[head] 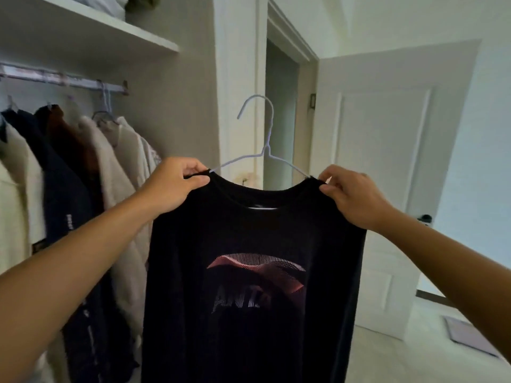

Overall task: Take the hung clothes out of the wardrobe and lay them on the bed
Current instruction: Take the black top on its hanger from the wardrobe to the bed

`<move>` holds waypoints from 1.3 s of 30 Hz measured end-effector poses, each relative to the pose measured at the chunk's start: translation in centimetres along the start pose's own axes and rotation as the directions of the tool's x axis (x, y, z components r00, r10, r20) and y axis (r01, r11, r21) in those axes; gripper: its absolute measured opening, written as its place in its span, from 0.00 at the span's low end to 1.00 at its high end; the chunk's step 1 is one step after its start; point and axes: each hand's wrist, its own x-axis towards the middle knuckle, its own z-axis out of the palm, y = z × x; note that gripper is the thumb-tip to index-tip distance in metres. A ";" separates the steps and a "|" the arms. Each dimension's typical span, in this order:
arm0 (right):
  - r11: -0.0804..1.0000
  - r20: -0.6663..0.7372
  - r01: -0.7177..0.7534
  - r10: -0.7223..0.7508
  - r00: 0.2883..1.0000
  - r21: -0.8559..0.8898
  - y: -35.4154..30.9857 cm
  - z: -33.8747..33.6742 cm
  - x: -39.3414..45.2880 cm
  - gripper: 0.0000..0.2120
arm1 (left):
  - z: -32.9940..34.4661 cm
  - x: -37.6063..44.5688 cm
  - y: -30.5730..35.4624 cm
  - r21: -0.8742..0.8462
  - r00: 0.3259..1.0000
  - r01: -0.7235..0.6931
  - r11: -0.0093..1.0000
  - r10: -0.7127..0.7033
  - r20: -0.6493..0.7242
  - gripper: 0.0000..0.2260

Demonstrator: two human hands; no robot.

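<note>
Hands: left point(177, 186), right point(351, 197) each pinch one black shirt point(254, 286) | one hanger point(265, 150) inside

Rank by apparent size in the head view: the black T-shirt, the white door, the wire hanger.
1. black T-shirt, though it is nearest the camera, so the top spot is unsure.
2. white door.
3. wire hanger, clearly smallest.

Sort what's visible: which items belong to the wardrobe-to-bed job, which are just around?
Job: black T-shirt on its hanger, pinched by left hand and right hand; clothes still on the rail.
Around: door, folded items on the top shelf, flat pad on the floor.
</note>
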 end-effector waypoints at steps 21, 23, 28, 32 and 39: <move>0.871 -0.129 -0.450 0.432 0.893 -0.199 22.9 -27.1 -28.0 0.05 | 33.7 -4.0 29.0 -0.268 0.932 -0.080 0.960 0.168 0.322 0.05; 0.845 -0.160 -0.493 0.468 0.869 -0.206 24.5 -29.3 -30.7 0.04 | 37.1 -4.7 31.5 -0.288 0.920 -0.074 0.955 0.177 0.351 0.05; 0.761 -0.226 -0.606 0.564 0.795 -0.232 27.8 -34.5 -37.6 0.04 | 45.3 -6.1 37.3 -0.335 0.866 -0.057 0.940 0.214 0.452 0.04; 0.663 -0.287 -0.694 0.632 0.720 -0.280 30.5 -38.5 -42.7 0.05 | 51.8 -7.0 42.6 -0.389 0.805 -0.093 0.917 0.298 0.512 0.03; 0.452 -0.372 -0.814 0.731 0.573 -0.365 34.5 -44.9 -50.6 0.07 | 63.2 -8.5 51.5 -0.509 0.668 -0.168 0.844 0.477 0.571 0.06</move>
